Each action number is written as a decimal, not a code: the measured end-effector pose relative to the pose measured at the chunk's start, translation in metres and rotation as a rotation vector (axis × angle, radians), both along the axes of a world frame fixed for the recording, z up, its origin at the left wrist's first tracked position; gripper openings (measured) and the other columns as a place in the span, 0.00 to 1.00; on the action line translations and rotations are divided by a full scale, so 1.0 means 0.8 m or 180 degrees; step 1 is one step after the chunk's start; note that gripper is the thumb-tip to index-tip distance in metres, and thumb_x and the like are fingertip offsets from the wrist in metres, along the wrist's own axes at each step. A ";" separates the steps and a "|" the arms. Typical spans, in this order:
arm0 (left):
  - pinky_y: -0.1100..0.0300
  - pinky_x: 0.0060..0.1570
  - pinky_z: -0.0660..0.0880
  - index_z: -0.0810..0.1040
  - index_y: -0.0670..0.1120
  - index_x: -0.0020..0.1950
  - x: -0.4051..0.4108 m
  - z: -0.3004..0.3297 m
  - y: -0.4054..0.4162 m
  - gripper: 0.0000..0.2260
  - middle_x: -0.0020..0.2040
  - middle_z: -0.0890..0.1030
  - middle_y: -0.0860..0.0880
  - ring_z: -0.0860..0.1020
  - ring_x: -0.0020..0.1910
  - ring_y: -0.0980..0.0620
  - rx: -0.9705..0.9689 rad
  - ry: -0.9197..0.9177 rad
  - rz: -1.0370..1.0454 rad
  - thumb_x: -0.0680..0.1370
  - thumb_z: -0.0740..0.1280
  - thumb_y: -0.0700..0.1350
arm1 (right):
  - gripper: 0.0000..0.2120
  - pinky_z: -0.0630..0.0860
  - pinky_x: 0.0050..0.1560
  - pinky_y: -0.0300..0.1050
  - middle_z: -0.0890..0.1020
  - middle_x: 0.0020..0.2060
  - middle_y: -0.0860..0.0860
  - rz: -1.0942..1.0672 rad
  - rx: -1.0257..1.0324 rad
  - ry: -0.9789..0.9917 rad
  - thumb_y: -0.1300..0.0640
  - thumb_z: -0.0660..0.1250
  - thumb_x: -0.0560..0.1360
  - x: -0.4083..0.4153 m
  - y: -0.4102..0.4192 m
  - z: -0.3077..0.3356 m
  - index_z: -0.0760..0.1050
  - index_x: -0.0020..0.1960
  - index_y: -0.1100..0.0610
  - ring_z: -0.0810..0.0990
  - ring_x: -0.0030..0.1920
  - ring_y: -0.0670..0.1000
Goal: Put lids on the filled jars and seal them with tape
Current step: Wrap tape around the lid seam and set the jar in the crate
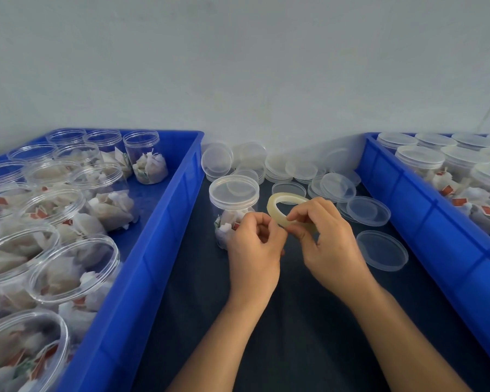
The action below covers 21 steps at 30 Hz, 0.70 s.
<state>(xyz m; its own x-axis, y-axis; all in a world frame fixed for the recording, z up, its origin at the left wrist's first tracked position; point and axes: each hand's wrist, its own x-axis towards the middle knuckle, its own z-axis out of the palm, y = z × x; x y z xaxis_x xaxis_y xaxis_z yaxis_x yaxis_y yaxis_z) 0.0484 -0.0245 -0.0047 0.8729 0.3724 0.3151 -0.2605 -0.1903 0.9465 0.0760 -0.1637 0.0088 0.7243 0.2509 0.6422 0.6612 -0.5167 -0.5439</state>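
Both hands pinch the tape roll (290, 212) over the dark desk (309, 321): left hand (253, 250) at its near edge, right hand (327, 244) curled round its rim. Left of them stands a lidded jar (233, 205), then a blue crate (150, 264) of open jars. Loose lids (294, 169) lie beyond, against a pale wall (238, 66). No label is readable.

Both forearms are bare, the left hand (253, 250) and right hand (327, 244) ungloved, without rings.
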 end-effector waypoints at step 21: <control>0.68 0.45 0.79 0.86 0.45 0.57 -0.002 -0.001 -0.004 0.06 0.46 0.86 0.57 0.85 0.45 0.57 0.0510 -0.0694 -0.0099 0.80 0.74 0.39 | 0.08 0.77 0.51 0.43 0.77 0.50 0.42 -0.0107 0.0004 -0.0087 0.66 0.71 0.79 0.003 -0.009 0.001 0.80 0.54 0.55 0.78 0.55 0.48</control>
<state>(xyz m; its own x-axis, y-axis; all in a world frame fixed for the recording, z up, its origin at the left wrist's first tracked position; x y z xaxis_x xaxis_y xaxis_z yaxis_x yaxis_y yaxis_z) 0.0464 -0.0278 -0.0056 0.7882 0.2766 0.5498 -0.4631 -0.3219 0.8258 0.0787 -0.1711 0.0093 0.7144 0.2260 0.6623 0.6583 -0.5381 -0.5264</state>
